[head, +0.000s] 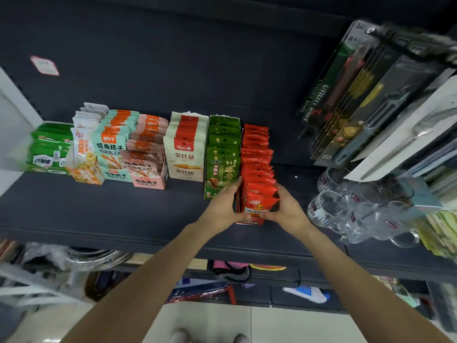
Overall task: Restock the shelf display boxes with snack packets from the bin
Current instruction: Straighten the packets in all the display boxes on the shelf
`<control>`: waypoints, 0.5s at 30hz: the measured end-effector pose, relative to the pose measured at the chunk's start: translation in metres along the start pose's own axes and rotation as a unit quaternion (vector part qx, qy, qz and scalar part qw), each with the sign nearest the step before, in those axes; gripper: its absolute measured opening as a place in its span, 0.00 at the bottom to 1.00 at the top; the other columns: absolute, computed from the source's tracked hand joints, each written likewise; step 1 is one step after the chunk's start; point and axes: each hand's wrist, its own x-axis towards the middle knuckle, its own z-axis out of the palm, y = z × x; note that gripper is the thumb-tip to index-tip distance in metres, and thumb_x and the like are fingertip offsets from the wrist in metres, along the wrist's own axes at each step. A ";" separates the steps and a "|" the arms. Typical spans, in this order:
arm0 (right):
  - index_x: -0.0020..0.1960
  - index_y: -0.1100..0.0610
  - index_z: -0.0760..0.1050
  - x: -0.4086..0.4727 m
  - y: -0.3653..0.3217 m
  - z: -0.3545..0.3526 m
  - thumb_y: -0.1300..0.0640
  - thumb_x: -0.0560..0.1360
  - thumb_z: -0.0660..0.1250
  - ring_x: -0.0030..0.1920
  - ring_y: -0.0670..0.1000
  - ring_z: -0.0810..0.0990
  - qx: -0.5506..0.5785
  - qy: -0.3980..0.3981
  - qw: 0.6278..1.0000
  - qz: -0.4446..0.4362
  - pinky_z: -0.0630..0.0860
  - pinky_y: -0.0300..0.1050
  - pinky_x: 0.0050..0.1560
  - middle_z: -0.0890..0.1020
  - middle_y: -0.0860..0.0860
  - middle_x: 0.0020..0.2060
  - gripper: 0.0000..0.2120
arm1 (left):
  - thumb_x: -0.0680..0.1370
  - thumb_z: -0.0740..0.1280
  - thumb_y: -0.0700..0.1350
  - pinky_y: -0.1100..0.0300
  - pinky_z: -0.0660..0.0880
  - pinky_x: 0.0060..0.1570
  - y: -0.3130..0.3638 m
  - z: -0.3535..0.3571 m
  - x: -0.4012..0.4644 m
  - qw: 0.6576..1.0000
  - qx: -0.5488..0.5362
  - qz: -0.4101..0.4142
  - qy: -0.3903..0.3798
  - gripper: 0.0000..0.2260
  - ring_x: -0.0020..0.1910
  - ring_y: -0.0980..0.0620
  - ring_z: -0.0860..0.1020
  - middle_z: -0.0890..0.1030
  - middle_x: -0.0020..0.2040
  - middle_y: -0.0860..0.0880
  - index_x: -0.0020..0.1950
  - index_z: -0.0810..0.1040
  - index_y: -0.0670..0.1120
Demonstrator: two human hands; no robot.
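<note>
Up close at a dark shop shelf [99, 209], a person's two bare hands frame the front of a red display box [249, 220] packed with a long row of red snack packets [257, 154]. Left hand [223, 206] presses against the box's left side, fingers [235, 188] fairly straight and lying between it and the neighbouring green display box [221, 167]. Right hand [288, 210] wraps the right front corner, its fingers curled around the box edge and the foremost red packet [259, 201]. Thumbs meet low on that packet's face. Further left along the shelf stand a cream box of packets [185, 154], then pink [148, 167], teal [112, 154] and green ones. Clear glass mugs [356, 214] crowd the shelf just right of the hands, and carded utility knives [346, 90] hang above them.
</note>
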 end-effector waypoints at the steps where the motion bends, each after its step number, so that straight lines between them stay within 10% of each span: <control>1: 0.71 0.55 0.62 0.003 0.000 0.001 0.63 0.65 0.77 0.57 0.45 0.72 -0.019 0.027 0.999 -0.011 0.68 0.38 0.59 0.72 0.47 0.56 0.39 | 0.71 0.74 0.44 0.61 0.58 0.68 -0.001 0.003 0.004 1.000 0.018 0.002 0.020 0.41 0.71 0.54 0.62 0.64 0.73 0.50 0.77 0.53 0.49; 15: 0.64 0.55 0.66 0.009 0.015 0.023 0.62 0.67 0.76 0.52 0.39 0.74 0.004 0.159 0.984 -0.078 0.68 0.23 0.49 0.76 0.46 0.55 0.30 | 0.73 0.72 0.41 0.54 0.66 0.66 -0.023 0.019 0.023 0.986 0.088 0.074 0.122 0.28 0.66 0.49 0.68 0.73 0.66 0.47 0.71 0.66 0.45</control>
